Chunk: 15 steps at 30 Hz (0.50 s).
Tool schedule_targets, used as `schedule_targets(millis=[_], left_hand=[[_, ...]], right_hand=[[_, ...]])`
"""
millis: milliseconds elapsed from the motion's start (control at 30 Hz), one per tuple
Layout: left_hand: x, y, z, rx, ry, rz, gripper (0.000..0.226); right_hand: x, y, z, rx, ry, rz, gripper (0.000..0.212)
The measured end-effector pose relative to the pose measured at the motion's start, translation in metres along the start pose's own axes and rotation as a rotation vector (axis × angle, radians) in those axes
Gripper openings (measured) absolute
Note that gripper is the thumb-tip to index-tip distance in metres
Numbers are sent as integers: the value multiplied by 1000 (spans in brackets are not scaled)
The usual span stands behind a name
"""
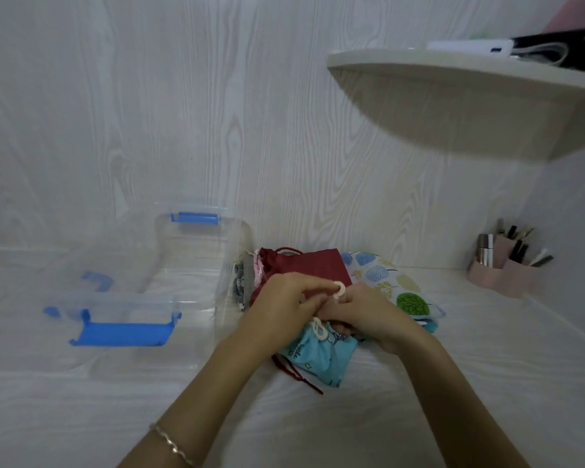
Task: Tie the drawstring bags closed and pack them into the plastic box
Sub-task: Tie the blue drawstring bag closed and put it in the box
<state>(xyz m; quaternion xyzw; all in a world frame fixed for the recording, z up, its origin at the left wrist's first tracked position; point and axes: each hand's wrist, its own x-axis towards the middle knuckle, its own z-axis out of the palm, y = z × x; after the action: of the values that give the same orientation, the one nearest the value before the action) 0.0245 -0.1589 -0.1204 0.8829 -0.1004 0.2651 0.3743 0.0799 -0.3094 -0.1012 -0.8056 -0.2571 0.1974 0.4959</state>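
A light blue printed drawstring bag (321,356) lies on the white desk under my hands. My left hand (284,298) and my right hand (362,307) meet above its gathered mouth, both pinching its cream cord (339,289), which loops up between my fingers. Behind them lies a dark red bag (313,263), with its red cord (296,374) trailing out near the blue bag. A white bag with leaf prints (390,283) rests to the right, and a grey and pink bag (247,282) to the left. The clear plastic box (196,265) with blue latches stands open at the left.
The box's clear lid (92,288) with a blue clip lies left of the box. A pink organiser (507,268) holding pens and cosmetics stands at the right by the wall. A rounded shelf (453,76) juts out above right, carrying dark and white items.
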Motion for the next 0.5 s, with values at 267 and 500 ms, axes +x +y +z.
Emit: schedule_targets(millis=[267, 500], left_hand=[[-3, -9, -2, -245, 110, -280, 33], [-2, -11, 0, -408, 90, -316, 30]], right_hand=[[3, 2, 5, 35, 30, -54, 7], [1, 5, 4, 80, 35, -27, 14]])
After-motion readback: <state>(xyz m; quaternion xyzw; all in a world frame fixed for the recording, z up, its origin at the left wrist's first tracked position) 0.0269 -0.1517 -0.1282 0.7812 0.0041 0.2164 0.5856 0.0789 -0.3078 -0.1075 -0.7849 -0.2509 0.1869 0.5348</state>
